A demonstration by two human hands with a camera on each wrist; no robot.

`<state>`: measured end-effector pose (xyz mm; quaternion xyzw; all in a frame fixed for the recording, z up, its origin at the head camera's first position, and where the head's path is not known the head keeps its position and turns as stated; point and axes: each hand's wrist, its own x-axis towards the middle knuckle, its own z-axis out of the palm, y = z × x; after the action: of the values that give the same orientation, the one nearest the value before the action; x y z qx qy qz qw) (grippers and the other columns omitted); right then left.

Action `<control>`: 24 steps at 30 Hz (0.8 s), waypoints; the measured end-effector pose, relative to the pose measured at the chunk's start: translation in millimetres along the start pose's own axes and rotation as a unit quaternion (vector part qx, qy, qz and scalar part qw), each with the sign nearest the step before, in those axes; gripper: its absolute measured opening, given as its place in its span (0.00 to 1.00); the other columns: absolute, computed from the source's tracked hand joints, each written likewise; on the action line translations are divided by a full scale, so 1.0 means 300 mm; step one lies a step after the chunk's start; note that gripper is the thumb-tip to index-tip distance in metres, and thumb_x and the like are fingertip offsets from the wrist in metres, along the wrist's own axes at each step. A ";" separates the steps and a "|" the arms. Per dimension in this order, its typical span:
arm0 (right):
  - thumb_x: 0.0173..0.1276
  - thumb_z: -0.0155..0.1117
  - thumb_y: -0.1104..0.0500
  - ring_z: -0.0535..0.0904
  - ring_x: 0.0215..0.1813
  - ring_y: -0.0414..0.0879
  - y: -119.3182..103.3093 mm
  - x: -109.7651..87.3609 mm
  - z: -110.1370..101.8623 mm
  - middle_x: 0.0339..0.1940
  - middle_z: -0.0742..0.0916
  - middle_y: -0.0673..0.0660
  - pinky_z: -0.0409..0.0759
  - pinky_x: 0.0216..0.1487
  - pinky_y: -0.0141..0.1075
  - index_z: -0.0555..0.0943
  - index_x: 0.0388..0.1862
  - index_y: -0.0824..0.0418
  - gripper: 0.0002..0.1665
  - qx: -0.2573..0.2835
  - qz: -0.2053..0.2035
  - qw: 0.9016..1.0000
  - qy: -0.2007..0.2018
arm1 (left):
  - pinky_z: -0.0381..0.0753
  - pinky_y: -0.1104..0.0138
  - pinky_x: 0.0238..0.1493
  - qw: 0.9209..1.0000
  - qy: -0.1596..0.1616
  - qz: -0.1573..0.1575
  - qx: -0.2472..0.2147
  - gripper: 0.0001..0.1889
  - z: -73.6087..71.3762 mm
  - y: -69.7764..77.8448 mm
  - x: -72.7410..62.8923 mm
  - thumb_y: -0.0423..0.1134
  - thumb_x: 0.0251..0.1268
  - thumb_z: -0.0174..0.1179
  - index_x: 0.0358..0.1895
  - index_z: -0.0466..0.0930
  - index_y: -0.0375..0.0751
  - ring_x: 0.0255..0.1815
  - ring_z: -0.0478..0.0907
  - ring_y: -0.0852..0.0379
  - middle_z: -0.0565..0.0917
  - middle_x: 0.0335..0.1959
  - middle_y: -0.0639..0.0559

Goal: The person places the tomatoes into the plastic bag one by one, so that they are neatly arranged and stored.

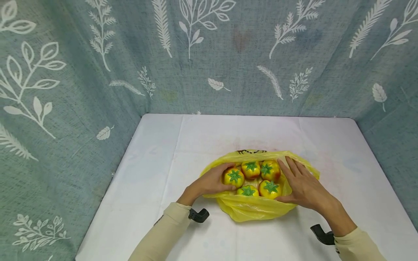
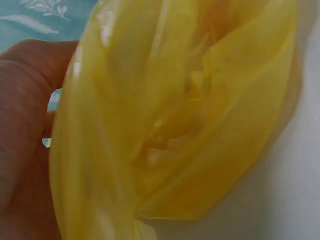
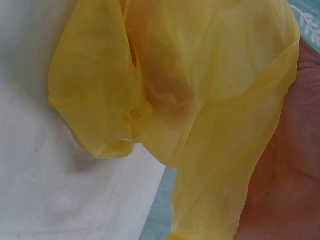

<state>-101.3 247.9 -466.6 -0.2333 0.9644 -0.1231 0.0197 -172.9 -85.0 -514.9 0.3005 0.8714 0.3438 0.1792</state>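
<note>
A yellow plastic bag [image 1: 254,211] lies on the table with its mouth spread wide. Inside sit several glossy yellow-red model tomatoes [image 1: 270,188] with green star-shaped tops. At the bag's left side my left hand [image 1: 213,179] holds the leftmost tomato [image 1: 233,177], fingers behind it and thumb in front. My right hand [image 1: 302,185] rests at the right end of the opening, fingers straight and spread over the rim, thumb near the front right tomato. Both wrist views show mostly the bag's crumpled sides [image 2: 125,120], with part of the right palm [image 3: 285,160] behind the plastic.
A white cloth covers the table [image 1: 156,174]. Blue-green curtains [image 1: 209,72] with white leaf patterns hang behind and at both sides. A black wrist mount [image 1: 199,215] is on the left wrist and another [image 1: 322,235] on the right.
</note>
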 end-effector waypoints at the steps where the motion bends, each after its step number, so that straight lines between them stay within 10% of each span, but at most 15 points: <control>1: 0.50 0.80 0.35 0.56 0.75 0.73 -0.001 0.001 0.000 0.79 0.56 0.74 0.61 0.69 0.67 0.49 0.82 0.64 0.74 0.001 0.001 1.000 -0.001 | 0.69 0.56 0.70 1.000 0.002 0.003 0.001 0.44 -0.006 0.005 -0.001 0.53 0.62 0.70 0.77 0.62 0.39 0.69 0.70 0.50 0.70 0.73 0.46; 24: 0.51 0.70 0.23 0.50 0.79 0.71 -0.020 0.003 -0.025 0.81 0.53 0.71 0.62 0.67 0.69 0.47 0.84 0.62 0.76 0.040 0.001 0.999 -0.009 | 0.64 0.53 0.73 0.998 0.015 0.034 0.042 0.38 -0.087 0.113 -0.041 0.51 0.68 0.64 0.77 0.62 0.41 0.74 0.65 0.49 0.68 0.74 0.47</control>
<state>-100.3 244.1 -457.8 -0.2321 0.9587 -0.1597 0.0376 -163.7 -86.0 -471.4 0.3321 0.8771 0.3169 0.1413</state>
